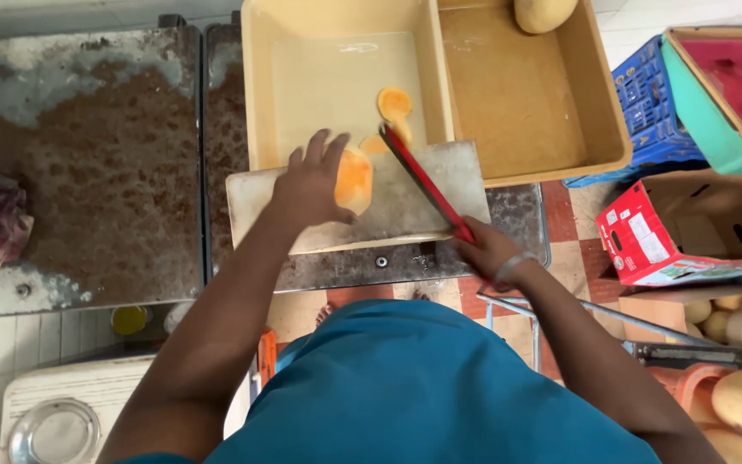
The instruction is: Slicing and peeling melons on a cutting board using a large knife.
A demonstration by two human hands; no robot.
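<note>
while the left hand [311,185] fingers grip a mango half [355,180] on the board [405,206] at frame centre, the right hand [487,249] fingers close round a red knife [422,182]; slices [394,105] lie in the tray [255,86] above.

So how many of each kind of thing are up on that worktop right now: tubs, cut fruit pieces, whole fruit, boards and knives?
Beige plastic tubs: 2
Cut orange fruit pieces: 3, one under the left hand, two in the left tub
Whole yellow fruit in the right tub: 1
Grey cutting board: 1
Red-bladed knife in the right hand: 1
Total: 8
</note>
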